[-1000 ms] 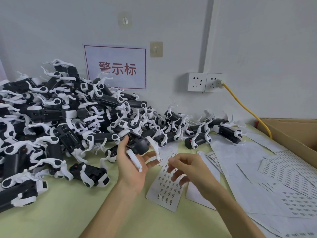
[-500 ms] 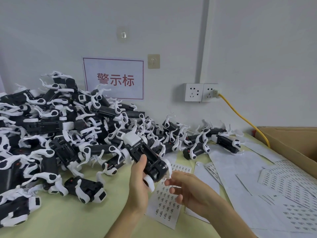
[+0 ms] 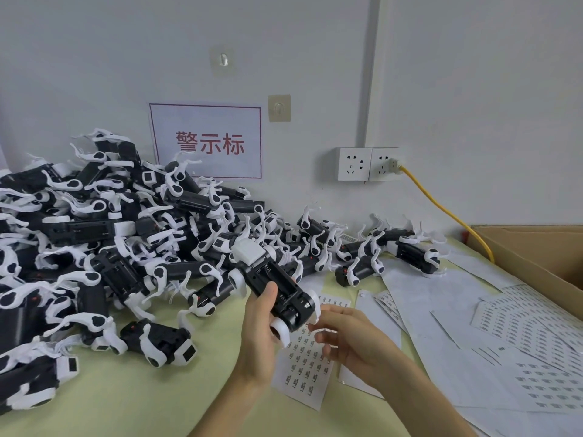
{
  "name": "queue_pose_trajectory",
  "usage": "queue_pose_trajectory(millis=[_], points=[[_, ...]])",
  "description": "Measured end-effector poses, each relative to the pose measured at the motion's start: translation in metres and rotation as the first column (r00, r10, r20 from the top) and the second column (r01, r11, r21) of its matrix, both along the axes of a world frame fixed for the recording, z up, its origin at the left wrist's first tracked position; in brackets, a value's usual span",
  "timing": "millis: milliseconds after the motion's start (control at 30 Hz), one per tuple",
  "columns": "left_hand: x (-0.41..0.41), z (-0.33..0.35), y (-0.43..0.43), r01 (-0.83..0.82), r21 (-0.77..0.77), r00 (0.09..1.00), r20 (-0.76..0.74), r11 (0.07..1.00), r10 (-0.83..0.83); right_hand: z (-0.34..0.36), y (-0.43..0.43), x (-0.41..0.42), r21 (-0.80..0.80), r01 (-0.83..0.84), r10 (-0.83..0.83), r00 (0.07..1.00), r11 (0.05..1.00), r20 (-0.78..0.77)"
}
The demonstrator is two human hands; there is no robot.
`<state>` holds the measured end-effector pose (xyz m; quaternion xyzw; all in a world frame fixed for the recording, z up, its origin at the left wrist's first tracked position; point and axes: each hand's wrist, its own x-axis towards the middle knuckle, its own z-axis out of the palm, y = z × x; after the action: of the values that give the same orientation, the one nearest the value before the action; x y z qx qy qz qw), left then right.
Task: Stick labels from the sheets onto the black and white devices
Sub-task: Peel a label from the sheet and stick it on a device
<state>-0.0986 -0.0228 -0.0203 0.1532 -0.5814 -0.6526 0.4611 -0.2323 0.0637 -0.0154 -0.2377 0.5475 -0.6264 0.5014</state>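
Here, a left hand (image 3: 257, 331) holds one black and white device (image 3: 279, 287) at centre frame.
Its fingers and thumb wrap the device's body, which tilts above a label sheet (image 3: 304, 369) lying on the pale green table (image 3: 126, 392). The right hand (image 3: 350, 337) sits just beside the device's lower white end with its fingers curled; it may be pinching a label, but that is too small to tell. The sheet's print is too small to read. A pile of devices (image 3: 94, 234) fills the left. More loose sheets (image 3: 520, 348) spread at lower right beside a cardboard box (image 3: 536, 257). On the wall, a red-bordered sign (image 3: 206, 143) reads "警示标".
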Motion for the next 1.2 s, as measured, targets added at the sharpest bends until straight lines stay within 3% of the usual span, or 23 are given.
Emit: queue_pose_trajectory(millis=[333, 833, 1200], points=[[-0.002, -0.0024, 0.0027, 0.076, 0.011, 0.997, 0.005, 0.997, -0.076, 0.0014, 0.0002, 0.0005, 0.009, 0.007, -0.008, 1.0, 1.0, 0.023], [-0.0032, -0.0022, -0.0025, 0.037, 0.096, 0.999, 0.013, 0.995, -0.038, 0.002, 0.0014, 0.0012, 0.038, 0.005, -0.005, 1.0, 0.999, 0.001], [-0.0027, -0.0013, -0.0001, 0.068, -0.018, 0.997, 0.025, 0.998, -0.067, 0.0035, 0.0022, 0.0014, 0.023, 0.017, -0.017, 1.0, 1.0, -0.003]])
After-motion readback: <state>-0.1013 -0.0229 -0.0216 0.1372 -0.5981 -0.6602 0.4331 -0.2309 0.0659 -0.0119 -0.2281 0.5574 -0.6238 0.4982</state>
